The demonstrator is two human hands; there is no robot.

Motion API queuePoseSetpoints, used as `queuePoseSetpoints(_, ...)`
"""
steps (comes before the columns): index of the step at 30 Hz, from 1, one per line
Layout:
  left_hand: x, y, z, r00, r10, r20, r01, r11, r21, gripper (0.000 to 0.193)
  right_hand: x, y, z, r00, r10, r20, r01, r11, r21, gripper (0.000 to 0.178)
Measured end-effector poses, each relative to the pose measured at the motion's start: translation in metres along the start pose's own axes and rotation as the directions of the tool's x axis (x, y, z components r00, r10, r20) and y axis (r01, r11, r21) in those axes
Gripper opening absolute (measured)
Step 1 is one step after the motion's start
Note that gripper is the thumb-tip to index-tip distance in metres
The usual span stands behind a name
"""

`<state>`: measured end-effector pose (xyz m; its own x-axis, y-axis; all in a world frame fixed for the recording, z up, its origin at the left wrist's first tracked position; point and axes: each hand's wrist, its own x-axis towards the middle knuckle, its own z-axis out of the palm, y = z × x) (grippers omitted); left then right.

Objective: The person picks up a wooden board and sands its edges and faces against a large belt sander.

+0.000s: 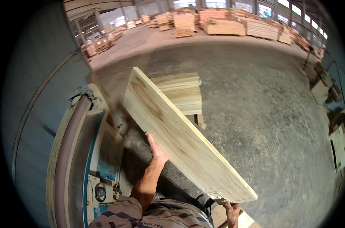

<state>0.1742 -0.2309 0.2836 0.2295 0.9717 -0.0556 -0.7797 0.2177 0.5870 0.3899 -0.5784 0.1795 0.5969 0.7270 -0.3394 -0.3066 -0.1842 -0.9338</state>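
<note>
A long, pale wooden panel [172, 127] with brown grain hangs tilted in front of me, its far end up to the left and its near end down to the right. My left hand [157, 152] supports its lower long edge around the middle, fingers partly hidden behind the wood. At the near bottom corner, my right hand [232, 212] is closed on the panel, beside a cut outline in its face. To my left stands a machine with a long brownish sanding belt [68, 152] and a black handwheel [100, 193]; the panel is apart from it.
Beyond the panel, a stack of similar boards [185, 93] rests on a low wooden support. More pale wood [245, 220] lies by my right hand. Grey sheet walling [39, 76] rises at the left. Timber piles [222, 27] line the far hall, and machinery [324, 89] stands at the right.
</note>
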Motion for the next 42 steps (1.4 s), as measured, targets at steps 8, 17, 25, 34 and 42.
queuePoseSetpoints(8,-0.052,0.055,0.009,0.994,0.063,-0.085,-0.062,0.998,0.014,0.081,0.051,-0.055,0.015,0.941,-0.151,0.303,0.102,0.980,0.172,0.049)
queuePoseSetpoints(17,-0.040,0.086,-0.047,0.732,0.598,-0.326,-0.604,0.791,0.095,0.053,0.128,-0.069,0.058,0.840,-0.106,0.533,0.110,0.994,0.024,0.059)
queuePoseSetpoints(25,-0.044,0.151,-0.176,0.799,0.540,0.266,-0.420,0.817,-0.396,0.027,0.182,-0.052,0.145,0.768,-0.220,0.602,0.197,0.975,0.105,0.074)
queuePoseSetpoints(34,-0.109,0.204,-0.272,0.773,0.628,0.090,-0.590,0.764,-0.262,0.018,0.209,-0.062,0.266,0.696,0.266,0.667,-0.476,0.866,0.151,0.071)
queuePoseSetpoints(42,-0.196,0.201,-0.338,0.593,0.795,-0.127,-0.799,0.601,0.026,0.022,0.255,-0.109,0.398,0.364,0.153,0.919,0.387,0.872,-0.299,0.064)
